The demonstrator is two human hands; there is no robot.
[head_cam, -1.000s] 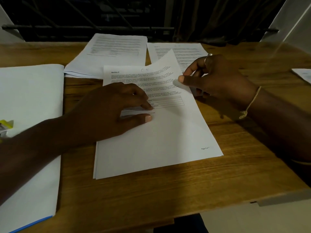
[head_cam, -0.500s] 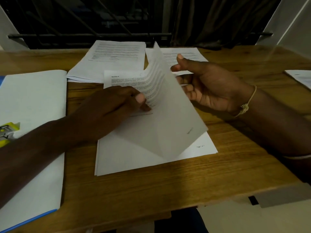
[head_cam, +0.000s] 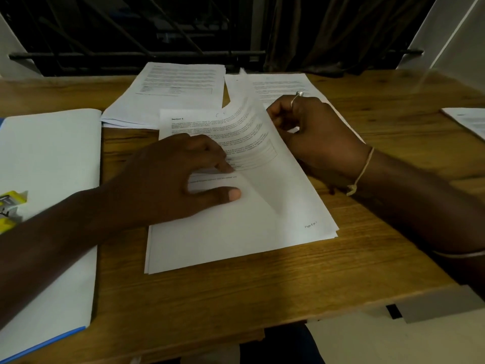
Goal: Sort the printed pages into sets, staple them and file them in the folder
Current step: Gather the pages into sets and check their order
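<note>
Wood is the table (head_cam: 262, 292) before us, and in its middle lies a stack of printed pages (head_cam: 236, 240), near the front edge. Our left hand (head_cam: 178, 179) rests on this stack with fingers spread and nearly straight, pressing it down; it grips nothing. Our right hand (head_cam: 315, 135) has its fingers curled and pinches the upper right edge of the top sheet (head_cam: 257, 132), which is lifted and bent toward the left hand (the lower part stays flat). At the left lies the folder (head_cam: 47, 179), with a yellow stapler (head_cam: 10, 206) on it. Just behind the stack we see two other piles, the left pile (head_cam: 178, 88) and the right pile (head_cam: 275, 85), the latter partly hidden by the right hand. One more sheet (head_cam: 467, 122) lies well apart at the right edge.
</note>
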